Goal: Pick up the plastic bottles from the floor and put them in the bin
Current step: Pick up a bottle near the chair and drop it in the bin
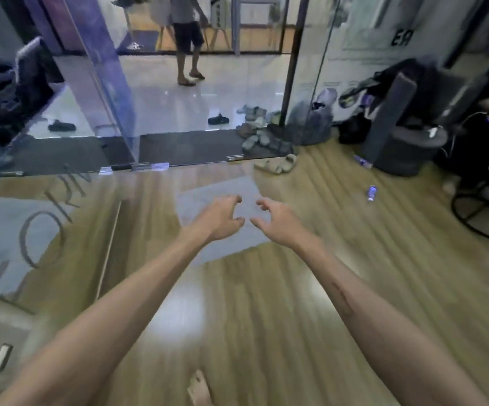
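Two plastic bottles lie on the wooden floor at the right. One bottle [371, 193] with a blue label lies in the open, and a second bottle [363, 162] rests against the base of a dark round bin [413, 150]. Both my arms stretch forward over the floor. My left hand [222, 218] and my right hand [272, 219] hang side by side with loosely curled fingers and hold nothing. The bottles are well to the right of both hands.
A glass door [102, 92] stands open ahead with dark mats and a pile of sandals [262, 133] at the threshold. A person [187, 39] stands beyond it. A tall dark speaker [392, 109], bags and a black chair base [483, 212] crowd the right side.
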